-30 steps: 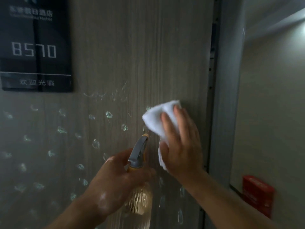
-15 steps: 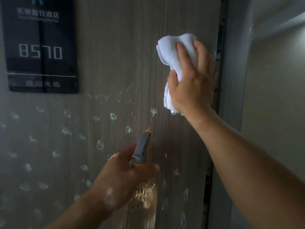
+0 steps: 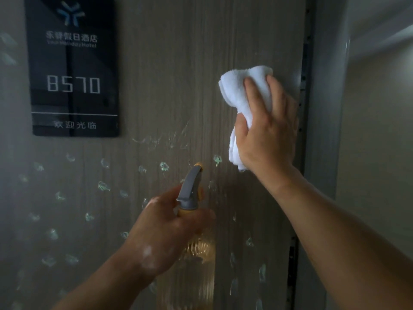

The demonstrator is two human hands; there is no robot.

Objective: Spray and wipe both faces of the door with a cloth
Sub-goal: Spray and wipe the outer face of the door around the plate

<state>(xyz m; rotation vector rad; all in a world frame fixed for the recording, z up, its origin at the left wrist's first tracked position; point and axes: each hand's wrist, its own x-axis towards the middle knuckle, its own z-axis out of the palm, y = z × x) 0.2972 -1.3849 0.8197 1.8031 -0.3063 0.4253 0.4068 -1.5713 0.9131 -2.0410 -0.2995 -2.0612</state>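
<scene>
A wood-grain door [image 3: 178,74] fills the view, dotted with spray droplets over its lower half. My right hand [image 3: 266,133] presses a bunched white cloth [image 3: 241,86] flat against the door near its right edge; the thumb curls round the cloth's lower folds. My left hand [image 3: 165,233] grips a clear ribbed spray bottle [image 3: 199,249] with a grey and orange trigger head [image 3: 190,191], nozzle aimed at the door, lower centre.
A black room sign [image 3: 73,70] reading 8570 is fixed to the door at upper left. The grey door frame [image 3: 321,130] runs down the right side, with a pale wall [image 3: 380,153] beyond it.
My right hand swept the cloth up the door along its right edge, then came a little way back down. The left hand and bottle stayed nearly still.
</scene>
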